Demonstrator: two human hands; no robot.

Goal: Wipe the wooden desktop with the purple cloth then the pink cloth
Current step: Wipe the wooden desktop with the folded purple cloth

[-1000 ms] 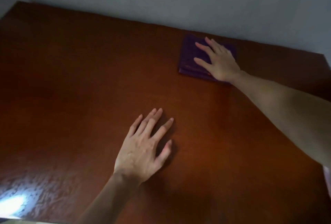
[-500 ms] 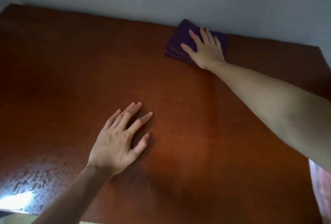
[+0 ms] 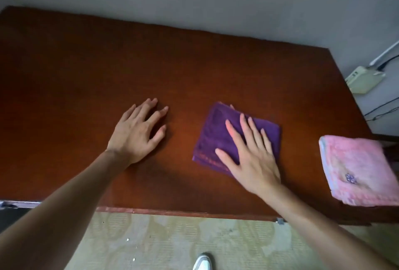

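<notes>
Purple cloth mid-wipe, pink cloth waiting at the desk's near right corner

Nearest, one pink cloth (image 3: 358, 171) overhangs the desk (image 3: 75, 71) corner; a wide stroke of the arm could knock it to the floor. One right hand (image 3: 251, 155) presses flat, fingers straight, on the one folded purple cloth (image 3: 218, 136) at mid-desk; uneven pressure might bunch it or let it slip. One left hand (image 3: 137, 131) rests spread on bare wood beside it, grasping nothing.
</notes>
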